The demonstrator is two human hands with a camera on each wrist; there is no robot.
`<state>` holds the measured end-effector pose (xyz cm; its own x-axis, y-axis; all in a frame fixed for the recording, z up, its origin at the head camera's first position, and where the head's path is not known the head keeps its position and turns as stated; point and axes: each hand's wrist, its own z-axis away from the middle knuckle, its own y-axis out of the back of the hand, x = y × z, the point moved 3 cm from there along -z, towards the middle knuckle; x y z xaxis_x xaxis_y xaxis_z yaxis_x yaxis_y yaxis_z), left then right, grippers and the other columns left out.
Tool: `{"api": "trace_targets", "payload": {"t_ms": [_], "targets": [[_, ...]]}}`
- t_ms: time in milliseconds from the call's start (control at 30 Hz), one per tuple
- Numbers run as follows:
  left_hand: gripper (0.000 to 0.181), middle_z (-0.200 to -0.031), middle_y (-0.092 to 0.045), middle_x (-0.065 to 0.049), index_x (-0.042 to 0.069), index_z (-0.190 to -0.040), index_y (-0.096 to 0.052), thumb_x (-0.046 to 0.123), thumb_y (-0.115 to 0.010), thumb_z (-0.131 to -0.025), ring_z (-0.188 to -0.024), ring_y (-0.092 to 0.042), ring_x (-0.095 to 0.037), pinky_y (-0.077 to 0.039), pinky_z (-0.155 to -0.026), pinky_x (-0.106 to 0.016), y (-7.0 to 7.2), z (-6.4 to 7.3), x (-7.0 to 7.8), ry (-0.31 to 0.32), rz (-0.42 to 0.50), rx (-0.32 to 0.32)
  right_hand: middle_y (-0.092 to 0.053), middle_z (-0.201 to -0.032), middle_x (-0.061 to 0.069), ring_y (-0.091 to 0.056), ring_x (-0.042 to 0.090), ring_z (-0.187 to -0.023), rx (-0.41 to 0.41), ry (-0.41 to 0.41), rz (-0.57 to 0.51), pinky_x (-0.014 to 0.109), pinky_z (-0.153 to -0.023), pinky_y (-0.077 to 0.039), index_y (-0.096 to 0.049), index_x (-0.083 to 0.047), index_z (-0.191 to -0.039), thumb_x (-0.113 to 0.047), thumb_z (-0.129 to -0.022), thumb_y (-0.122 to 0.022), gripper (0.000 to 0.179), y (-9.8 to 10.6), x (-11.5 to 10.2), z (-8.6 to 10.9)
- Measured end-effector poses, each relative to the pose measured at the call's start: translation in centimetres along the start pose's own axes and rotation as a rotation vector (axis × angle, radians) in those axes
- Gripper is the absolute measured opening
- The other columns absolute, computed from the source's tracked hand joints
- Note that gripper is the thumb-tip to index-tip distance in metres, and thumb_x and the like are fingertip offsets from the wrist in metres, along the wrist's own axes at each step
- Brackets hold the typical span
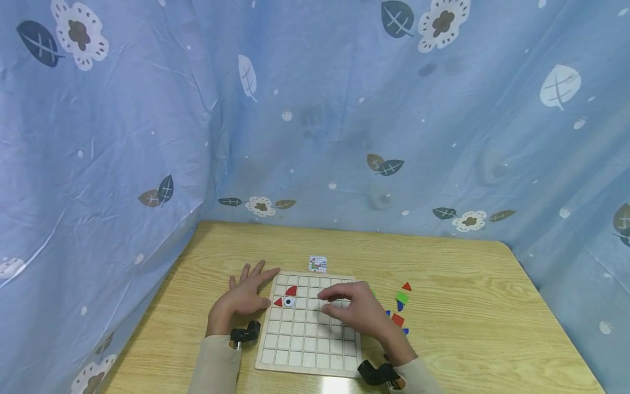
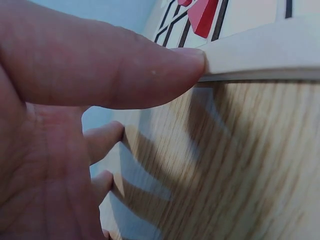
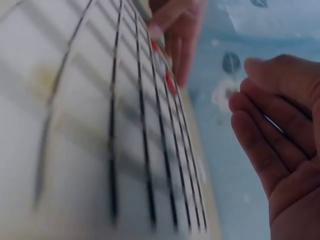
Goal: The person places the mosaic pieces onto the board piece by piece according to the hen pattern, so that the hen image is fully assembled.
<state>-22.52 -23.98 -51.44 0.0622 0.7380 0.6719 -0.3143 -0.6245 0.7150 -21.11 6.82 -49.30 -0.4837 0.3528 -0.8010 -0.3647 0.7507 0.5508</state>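
A white gridded board with a pale wooden rim lies on the table. Its upper left cells hold a small red triangle, a white round piece with a dark centre, and a red piece with a curved side. Spread fingers mark my left hand at the board's left side; its thumb touches the rim. Above the right half of the board hovers my right hand, fingers loosely bent. Between its thumb and fingers nothing shows.
Right of the board lie loose pieces: a red triangle, a green square, a blue piece and a red square. My right hand partly hides others. A printed card lies beyond the board. Blue patterned cloth hangs behind the table.
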Motion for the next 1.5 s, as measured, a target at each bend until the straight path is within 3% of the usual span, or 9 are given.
{"api": "trace_targets", "payload": {"t_ms": [167,300,500,600,833,1067,1300,1500], "targets": [[0.083,-0.183,-0.013,-0.025,0.019,-0.167,-0.049,0.002,-0.078,-0.09,-0.166,0.009,-0.058,0.012,-0.119,-0.089,0.0,0.0,0.1,-0.008,0.009,-0.005,-0.084,-0.116,-0.001,-0.081,0.019,-0.102,0.113,-0.037,0.03,0.039,-0.085,-0.066,-0.085,-0.014,-0.118,-0.018,-0.095,-0.087,0.023,3.0,1.8,4.4],[0.084,-0.183,-0.013,-0.025,0.019,-0.167,-0.049,0.004,-0.078,-0.09,-0.166,0.008,-0.059,0.011,-0.119,-0.089,-0.1,-0.1,0.0,-0.004,-0.002,-0.006,-0.085,-0.112,0.001,-0.078,0.009,-0.094,0.191,-0.121,0.033,0.029,-0.075,-0.064,-0.085,-0.014,-0.117,-0.017,-0.094,-0.087,0.024,5.4,3.3,8.0],[0.084,-0.182,-0.014,-0.025,0.019,-0.167,-0.049,0.004,-0.078,-0.09,-0.166,0.007,-0.059,0.011,-0.119,-0.089,-0.1,0.0,0.0,-0.003,-0.003,-0.002,-0.085,-0.114,0.003,-0.08,0.009,-0.102,0.301,-0.263,0.037,0.019,-0.09,-0.062,-0.084,-0.012,-0.119,-0.013,-0.095,-0.085,0.024,8.9,5.0,12.1],[0.084,-0.182,-0.015,-0.025,0.018,-0.166,-0.05,0.003,-0.079,-0.089,-0.166,0.006,-0.059,0.01,-0.119,-0.089,0.0,0.1,0.1,-0.005,-0.005,0.001,-0.085,-0.114,0.003,-0.08,0.005,-0.102,0.358,-0.304,0.076,0.014,-0.089,-0.06,-0.084,-0.014,-0.119,-0.013,-0.094,-0.086,0.025,10.2,5.8,13.3],[0.084,-0.182,-0.014,-0.026,0.017,-0.167,-0.049,0.002,-0.078,-0.089,-0.166,0.007,-0.059,0.011,-0.119,-0.089,0.0,0.1,0.1,-0.014,0.001,-0.004,-0.085,-0.115,0.005,-0.08,0.006,-0.102,0.399,-0.346,0.133,0.012,-0.084,-0.059,-0.084,-0.013,-0.12,-0.014,-0.094,-0.087,0.026,11.6,7.2,13.6],[0.083,-0.182,-0.014,-0.027,0.015,-0.166,-0.049,0.002,-0.078,-0.089,-0.165,0.006,-0.061,0.012,-0.119,-0.089,0.0,0.2,0.1,-0.02,0.003,-0.004,-0.084,-0.117,0.007,-0.082,0.013,-0.102,0.388,-0.316,0.116,0.015,-0.083,-0.062,-0.083,-0.013,-0.123,-0.014,-0.095,-0.086,0.029,11.9,8.3,12.7],[0.084,-0.182,-0.013,-0.025,0.018,-0.166,-0.049,0.003,-0.079,-0.09,-0.166,0.007,-0.059,0.011,-0.119,-0.089,-0.1,0.1,0.2,-0.009,0.004,-0.005,-0.084,-0.118,0.005,-0.078,0.002,-0.1,0.359,-0.344,0.172,0.017,-0.085,-0.062,-0.082,-0.014,-0.125,-0.018,-0.095,-0.087,0.031,12.0,9.4,11.6],[0.084,-0.183,-0.013,-0.024,0.02,-0.166,-0.05,0.005,-0.08,-0.089,-0.166,0.006,-0.059,0.01,-0.12,-0.088,-0.1,-0.1,0.1,0.009,-0.006,0.011,-0.084,-0.118,0.005,-0.078,0.005,-0.101,0.34,-0.36,0.188,0.018,-0.086,-0.061,-0.082,-0.012,-0.125,-0.014,-0.095,-0.087,0.031,11.7,9.8,10.5]]}}
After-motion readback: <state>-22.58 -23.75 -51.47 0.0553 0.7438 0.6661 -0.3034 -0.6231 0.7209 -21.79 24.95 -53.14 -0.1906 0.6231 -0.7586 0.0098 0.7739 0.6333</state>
